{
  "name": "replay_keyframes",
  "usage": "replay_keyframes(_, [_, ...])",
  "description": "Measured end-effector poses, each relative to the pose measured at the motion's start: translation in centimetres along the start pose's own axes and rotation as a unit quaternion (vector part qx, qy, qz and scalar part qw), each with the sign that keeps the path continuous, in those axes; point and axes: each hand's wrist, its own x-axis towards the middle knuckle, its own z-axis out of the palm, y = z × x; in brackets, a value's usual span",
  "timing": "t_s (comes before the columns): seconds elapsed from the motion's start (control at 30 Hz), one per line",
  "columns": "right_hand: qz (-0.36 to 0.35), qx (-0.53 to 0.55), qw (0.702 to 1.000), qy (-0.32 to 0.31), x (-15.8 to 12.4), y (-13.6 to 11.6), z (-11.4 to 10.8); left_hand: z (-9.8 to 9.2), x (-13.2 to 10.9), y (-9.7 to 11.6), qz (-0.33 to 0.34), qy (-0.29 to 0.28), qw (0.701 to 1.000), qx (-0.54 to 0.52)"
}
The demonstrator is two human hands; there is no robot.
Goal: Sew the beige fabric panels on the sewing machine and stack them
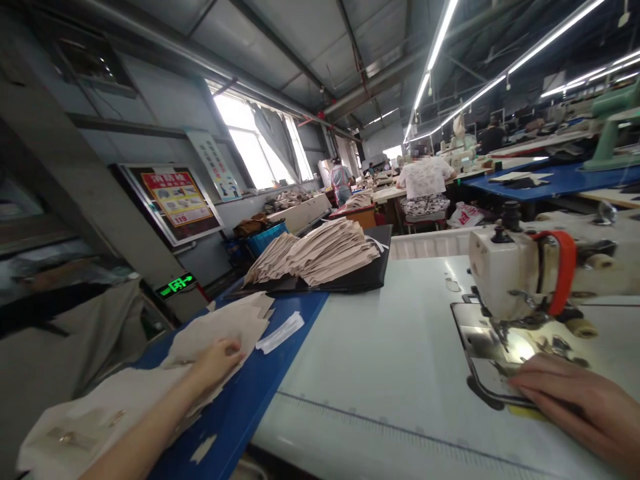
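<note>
At the left, my left hand rests on a layered stack of beige fabric pieces. Its thumb and fingers are curled together at the edge of the top piece, pinching it. On the right, my right hand lies beside the needle area of a white sewing machine, fingers stretched out with their tips on the metal plate. No fabric shows under those fingers, and the thumb is hidden. A white strip lies on the blue tabletop near the left hand.
A bundle of folded beige pieces sits on a black sheet behind the pale machine table. A ruler scale runs along its front edge. A seated person works ahead. A lit green sign stands left.
</note>
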Motion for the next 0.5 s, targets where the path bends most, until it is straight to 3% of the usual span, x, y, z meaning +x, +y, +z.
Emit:
replay_keyframes(0.23, [0.011, 0.020, 1.000, 0.017, -0.3, 0.2, 0.2, 0.0, 0.6, 0.2, -0.041, -0.068, 0.996, 0.044])
replay_keyframes(0.5, [0.036, 0.050, 0.994, 0.085, -0.6, 0.1, 1.2, 0.7, 1.6, 0.4, -0.036, -0.036, 0.998, 0.022])
